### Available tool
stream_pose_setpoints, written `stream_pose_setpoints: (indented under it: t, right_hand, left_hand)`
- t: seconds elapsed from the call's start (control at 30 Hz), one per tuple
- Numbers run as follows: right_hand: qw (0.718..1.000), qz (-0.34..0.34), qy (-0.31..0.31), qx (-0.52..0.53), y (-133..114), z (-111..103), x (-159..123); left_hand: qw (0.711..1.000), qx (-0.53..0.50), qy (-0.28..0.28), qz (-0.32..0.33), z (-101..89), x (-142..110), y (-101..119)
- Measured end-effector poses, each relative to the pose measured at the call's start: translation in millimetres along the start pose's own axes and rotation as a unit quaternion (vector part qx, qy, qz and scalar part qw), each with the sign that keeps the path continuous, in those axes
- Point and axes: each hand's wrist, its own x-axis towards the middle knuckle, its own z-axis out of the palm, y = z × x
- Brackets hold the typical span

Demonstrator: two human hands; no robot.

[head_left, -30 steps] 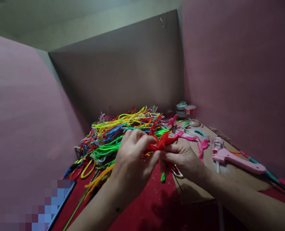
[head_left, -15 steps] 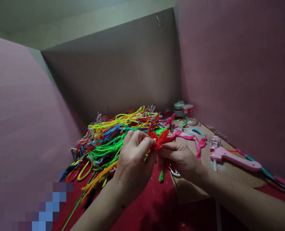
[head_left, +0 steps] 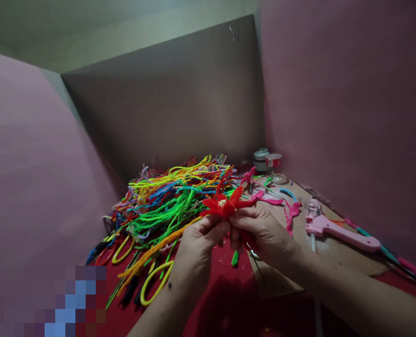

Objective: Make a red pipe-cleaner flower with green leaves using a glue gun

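Both my hands meet above a red table (head_left: 225,285) and pinch a red pipe-cleaner flower (head_left: 225,206) from below. My left hand (head_left: 199,243) grips its base with thumb and fingers closed. My right hand (head_left: 264,234) is closed around the stem, whose green end (head_left: 235,259) hangs beneath. The flower's petals spread out above my fingers, with a pale centre. Behind it lies a big heap of coloured pipe cleaners (head_left: 165,201).
A pink glue gun (head_left: 337,229) lies on a cardboard sheet (head_left: 334,255) at the right, with pink pipe-cleaner shapes (head_left: 292,213) near it. Small jars and a tape roll (head_left: 267,160) stand in the far corner. Pink walls close in on both sides.
My left hand has dropped from over the flower to below it, so the red petals now show fully. A yellow loop near my left wrist has come into view.
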Motion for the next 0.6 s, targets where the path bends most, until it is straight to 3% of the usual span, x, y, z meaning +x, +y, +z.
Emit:
stream_pose_setpoints:
  t: [0.13, 0.3, 0.6]
  right_hand:
    - [0.997, 0.044, 0.012, 0.056, -1, 0, 2]
    - [0.989, 0.106, 0.005, 0.107, -5, 1, 2]
    - [0.992, 0.069, -0.044, 0.094, -6, -1, 0]
  left_hand:
    - [0.995, -0.094, -0.017, -0.006, 14.0, 5, -4]
    - [0.990, -0.141, -0.024, 0.007, 15.5, 6, -6]
    - [0.985, -0.156, -0.043, -0.060, 19.9, 6, 5]
